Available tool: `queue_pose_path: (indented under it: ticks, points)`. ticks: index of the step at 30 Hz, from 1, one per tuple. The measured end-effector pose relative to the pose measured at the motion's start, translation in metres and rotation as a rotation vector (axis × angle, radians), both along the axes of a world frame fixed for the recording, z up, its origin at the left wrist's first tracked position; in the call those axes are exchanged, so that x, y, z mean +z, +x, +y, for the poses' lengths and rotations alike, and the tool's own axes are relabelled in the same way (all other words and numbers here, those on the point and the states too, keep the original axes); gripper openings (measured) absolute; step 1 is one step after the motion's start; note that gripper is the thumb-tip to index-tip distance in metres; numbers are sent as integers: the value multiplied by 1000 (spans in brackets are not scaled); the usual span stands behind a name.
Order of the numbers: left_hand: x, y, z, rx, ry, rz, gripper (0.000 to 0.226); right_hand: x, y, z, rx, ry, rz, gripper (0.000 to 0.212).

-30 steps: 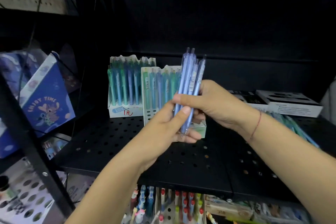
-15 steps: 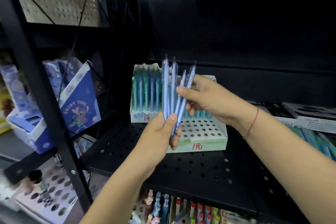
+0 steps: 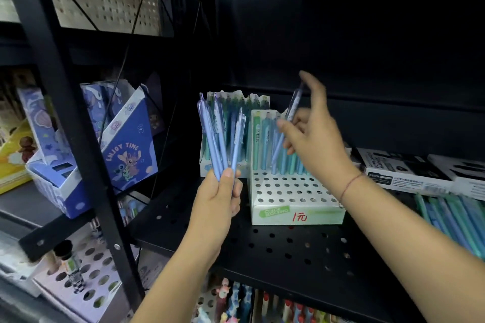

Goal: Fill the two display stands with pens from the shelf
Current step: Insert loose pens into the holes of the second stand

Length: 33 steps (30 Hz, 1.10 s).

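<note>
The left grip [image 3: 223, 191] is closed round the lower ends of three pale blue pens [image 3: 220, 139]. They fan upward, clips at the top, in front of the rear stand [image 3: 252, 99]. The right grip [image 3: 315, 144] pinches one pen [image 3: 287, 123] between thumb and fingers, with the index finger stretched up. Hand and pen are both blurred. This pen tilts, top to the right, and its lower end lies among the pens standing at the back of the front stand [image 3: 296, 207]. Whether it sits in a hole cannot be told. A thin red string [image 3: 351, 186] circles the right wrist.

There are two stands, both white, on the black perforated shelf [image 3: 288, 252]. The rear one stands behind and to the left of the front one, packed across its width with upright green and blue pens. The front one carries upright pens in its back rows only. About four rows of open holes show ahead of them, and its front face bears a green label and "1元" in red.

To the right on the same shelf lies a heap of loose pens [image 3: 451, 217], teal and blue, too overlapped to count. Behind them lie at least two white-and-black boxes [image 3: 406, 170] side by side. On the rack to the left stands a blue box [image 3: 128, 157] reading "ENJOY TIME".
</note>
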State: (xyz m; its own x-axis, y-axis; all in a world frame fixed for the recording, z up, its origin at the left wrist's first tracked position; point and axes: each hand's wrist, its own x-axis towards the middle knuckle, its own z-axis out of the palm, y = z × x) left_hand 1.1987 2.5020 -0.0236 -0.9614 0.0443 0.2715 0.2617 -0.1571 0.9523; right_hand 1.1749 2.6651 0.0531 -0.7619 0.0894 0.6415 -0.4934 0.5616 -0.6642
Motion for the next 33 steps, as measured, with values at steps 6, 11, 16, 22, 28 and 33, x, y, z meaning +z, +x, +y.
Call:
queue_pose_path:
  ticks: [6,11,16,22,28,33]
  points:
    - [-3,1,-1,-45,-16,5,25,-18,-11,-8,-89,227,54,73]
    - [-5,1,-4,-57,-3,-7,26,-27,-11,-12,-55,326,54,66]
    - [-6,1,-5,-59,9,-12,27,-25,-12,-9,-134,363,143,52]
    - [-7,1,-5,-68,6,-15,28,-30,-18,-2,-63,333,-42,54]
    - [-7,2,-4,-78,-5,-4,28,-25,-6,-11,34,56,-32,46]
    - [-6,4,-3,-119,-46,30,29,-21,7,-25,350,-278,-241,42]
